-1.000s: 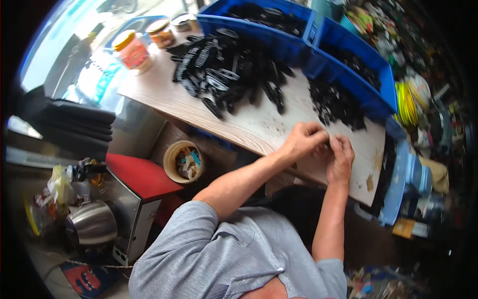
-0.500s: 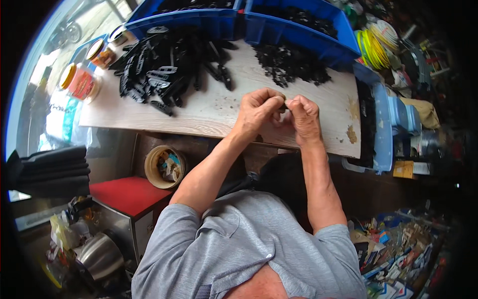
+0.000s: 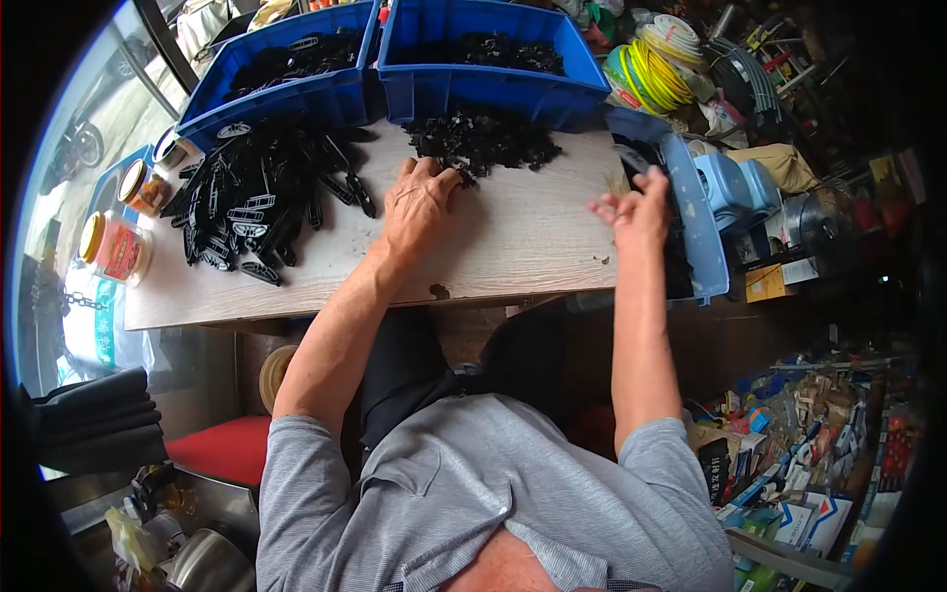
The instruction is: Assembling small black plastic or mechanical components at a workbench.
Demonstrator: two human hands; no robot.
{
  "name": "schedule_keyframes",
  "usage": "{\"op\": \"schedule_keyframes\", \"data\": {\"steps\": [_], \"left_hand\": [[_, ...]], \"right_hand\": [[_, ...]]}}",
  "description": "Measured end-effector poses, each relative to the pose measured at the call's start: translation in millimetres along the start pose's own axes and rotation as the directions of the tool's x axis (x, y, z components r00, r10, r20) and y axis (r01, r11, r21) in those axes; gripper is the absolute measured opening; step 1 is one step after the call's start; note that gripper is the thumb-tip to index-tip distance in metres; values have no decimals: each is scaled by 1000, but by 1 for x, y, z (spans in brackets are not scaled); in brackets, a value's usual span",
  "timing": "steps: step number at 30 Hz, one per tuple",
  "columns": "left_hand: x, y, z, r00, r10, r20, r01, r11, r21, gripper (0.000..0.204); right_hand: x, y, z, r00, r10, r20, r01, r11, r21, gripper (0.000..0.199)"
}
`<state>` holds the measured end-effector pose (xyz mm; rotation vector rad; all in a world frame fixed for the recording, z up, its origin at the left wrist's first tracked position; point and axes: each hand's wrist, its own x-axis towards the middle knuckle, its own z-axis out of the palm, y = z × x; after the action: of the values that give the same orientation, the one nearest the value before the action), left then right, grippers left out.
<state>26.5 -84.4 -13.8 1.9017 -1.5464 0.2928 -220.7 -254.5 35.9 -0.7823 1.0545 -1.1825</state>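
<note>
At the near left edge of a pile of small black parts (image 3: 493, 141), my left hand (image 3: 416, 205) rests with its fingers bent down and drawn together. Its fingertips are hidden, so what they hold cannot be made out. My right hand (image 3: 634, 215) is raised by the table's right edge, beside a light blue bin (image 3: 698, 222) with black pieces in it. Its fingers are apart and nothing shows between them. To the left lies a heap of longer black plastic pieces (image 3: 261, 192), some with cut-out slots.
Two blue crates (image 3: 493, 81) holding black parts stand along the back of the wooden table (image 3: 513, 237). Lidded jars (image 3: 116, 247) line its left side. Yellow hose coils (image 3: 651, 77) lie beyond the right corner. A red-topped cabinet (image 3: 217, 449) stands lower left; cluttered goods (image 3: 789, 464) fill the lower right.
My hands were together over the table's front edge and have parted. The left moved to the small black pile, the right out to the light blue bin and its fingers spread. The view shifted.
</note>
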Motion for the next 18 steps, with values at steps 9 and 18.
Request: {"op": "schedule_keyframes", "data": {"steps": [9, 18], "left_hand": [[-14, 2, 8, 998, -59, -27, 54, 988, -145, 8], [-31, 37, -11, 752, -294, 590, 598, -75, -798, 14]], "right_hand": [[-47, 46, 23, 918, 175, 355, -89, 965, -246, 32], [-79, 71, 50, 713, 206, 671, 20, 949, -313, 22]]}}
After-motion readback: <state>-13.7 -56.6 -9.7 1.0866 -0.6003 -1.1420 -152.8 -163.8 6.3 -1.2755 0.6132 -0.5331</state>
